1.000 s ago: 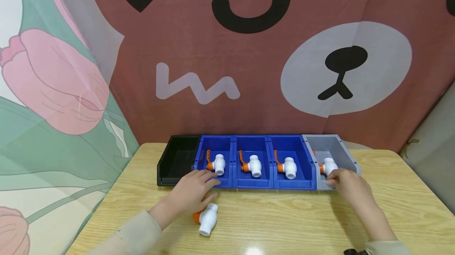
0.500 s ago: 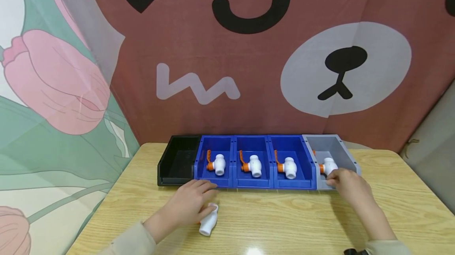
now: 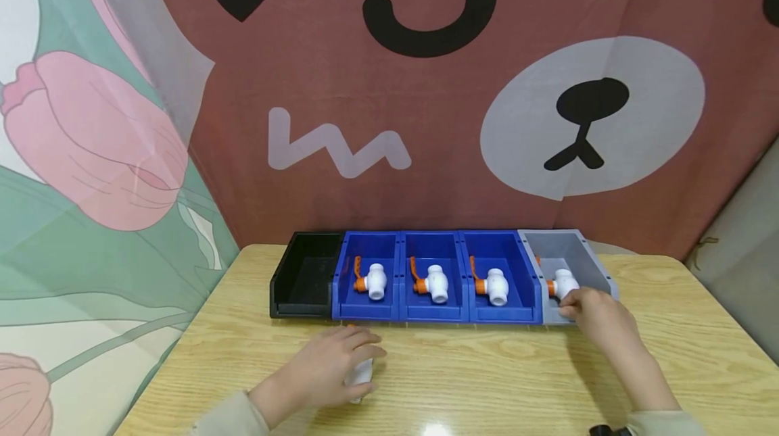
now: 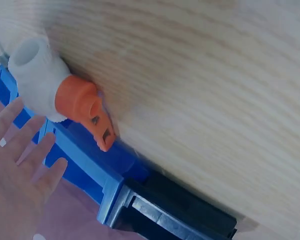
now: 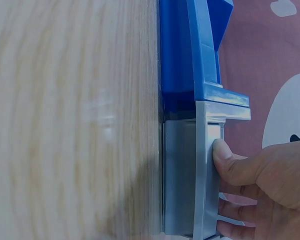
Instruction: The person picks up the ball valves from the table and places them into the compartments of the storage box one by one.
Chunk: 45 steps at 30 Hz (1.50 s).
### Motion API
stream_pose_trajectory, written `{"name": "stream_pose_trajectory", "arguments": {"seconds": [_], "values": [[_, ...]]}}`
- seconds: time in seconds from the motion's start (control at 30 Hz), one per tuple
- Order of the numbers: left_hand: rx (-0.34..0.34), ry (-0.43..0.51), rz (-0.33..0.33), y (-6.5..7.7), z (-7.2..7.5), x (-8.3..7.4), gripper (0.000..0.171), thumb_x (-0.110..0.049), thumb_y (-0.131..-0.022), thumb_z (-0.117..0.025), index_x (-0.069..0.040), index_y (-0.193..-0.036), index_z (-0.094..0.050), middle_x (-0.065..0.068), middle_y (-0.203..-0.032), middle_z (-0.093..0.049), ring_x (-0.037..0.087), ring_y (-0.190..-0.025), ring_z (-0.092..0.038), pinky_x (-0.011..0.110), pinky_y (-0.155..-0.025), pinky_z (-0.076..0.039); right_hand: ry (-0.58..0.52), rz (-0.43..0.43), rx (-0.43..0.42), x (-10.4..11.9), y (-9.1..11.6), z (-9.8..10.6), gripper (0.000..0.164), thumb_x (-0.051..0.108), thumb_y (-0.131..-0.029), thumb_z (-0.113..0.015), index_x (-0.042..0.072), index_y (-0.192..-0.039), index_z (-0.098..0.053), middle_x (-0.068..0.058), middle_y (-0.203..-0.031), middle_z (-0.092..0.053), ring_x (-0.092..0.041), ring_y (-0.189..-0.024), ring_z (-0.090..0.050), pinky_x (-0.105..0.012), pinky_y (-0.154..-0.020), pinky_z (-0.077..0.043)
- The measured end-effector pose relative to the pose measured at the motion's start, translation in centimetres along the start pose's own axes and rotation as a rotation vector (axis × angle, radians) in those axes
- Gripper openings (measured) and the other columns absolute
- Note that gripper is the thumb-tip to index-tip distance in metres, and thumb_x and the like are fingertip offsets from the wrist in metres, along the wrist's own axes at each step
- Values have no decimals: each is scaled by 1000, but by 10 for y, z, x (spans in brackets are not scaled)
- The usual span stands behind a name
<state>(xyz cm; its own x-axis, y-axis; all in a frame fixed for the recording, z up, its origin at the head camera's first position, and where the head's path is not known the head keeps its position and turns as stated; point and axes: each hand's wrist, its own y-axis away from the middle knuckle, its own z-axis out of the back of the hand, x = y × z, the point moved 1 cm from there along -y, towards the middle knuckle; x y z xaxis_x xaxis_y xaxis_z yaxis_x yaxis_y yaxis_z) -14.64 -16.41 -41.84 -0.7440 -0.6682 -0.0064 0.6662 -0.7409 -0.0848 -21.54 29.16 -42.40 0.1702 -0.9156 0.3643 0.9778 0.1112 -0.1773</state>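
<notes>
My left hand [image 3: 331, 365] hovers over a white ball valve [image 3: 360, 374] on the table, hiding much of it. In the left wrist view, the fingers are spread beside this valve's white body [image 4: 37, 82], apart from its orange handle [image 4: 102, 131]. At the grey bin [image 3: 556, 247], my right hand [image 3: 599, 318] reaches over the front edge, next to another white ball valve [image 3: 564, 282]. In the right wrist view, the thumb lies on the bin's rim [image 5: 204, 175]. The other fingers reach behind that rim, so whether they pinch anything is hidden.
A black bin [image 3: 282, 297], several blue bins [image 3: 371, 240] and the grey bin stand joined in a row. Each blue bin holds a white valve [image 3: 436, 284] with an orange handle. Behind the wooden table [image 3: 475, 368] hangs a printed cloth [image 3: 426, 98].
My left hand has drawn back from the bins toward the near edge and now covers more of the valve on the table. The right hand has stayed in place.
</notes>
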Motion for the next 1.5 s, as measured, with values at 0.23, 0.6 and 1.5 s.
{"name": "stream_pose_trajectory", "arguments": {"seconds": [0.23, 0.6, 1.5], "values": [[41, 26, 3, 3, -6, -2, 59, -63, -89, -62, -24, -134, -60, -2, -137, -57, 21, -126, -53, 45, -103, -46, 1, 4, -5, 0, 0, -1, 5, 12, -85, -77, 8, -86, -74, -15, -91, -71, -43, -82, -66, -56, -63, -52], [11, 7, -36, 11, -11, -1, 68, -60, -77, -75, -20, -129, -59, 2, -136, -54, 20, -124, -52, 41, -103, -46, 0, -1, -8, 0, 1, -1, 4, 12, -85, -77, 9, -85, -74, -14, -90, -71, -43, -81, -66, -56, -62, -52], [65, 90, -77, 7, -1, 6, 57, -45, -73, -86, -22, -121, -64, -3, -116, -58, 13, -102, -57, 33, -89, -53, -5, -13, 14, 0, 0, 0, 5, 13, -86, -76, 9, -87, -74, -15, -91, -71, -43, -81, -65, -56, -63, -51]]}}
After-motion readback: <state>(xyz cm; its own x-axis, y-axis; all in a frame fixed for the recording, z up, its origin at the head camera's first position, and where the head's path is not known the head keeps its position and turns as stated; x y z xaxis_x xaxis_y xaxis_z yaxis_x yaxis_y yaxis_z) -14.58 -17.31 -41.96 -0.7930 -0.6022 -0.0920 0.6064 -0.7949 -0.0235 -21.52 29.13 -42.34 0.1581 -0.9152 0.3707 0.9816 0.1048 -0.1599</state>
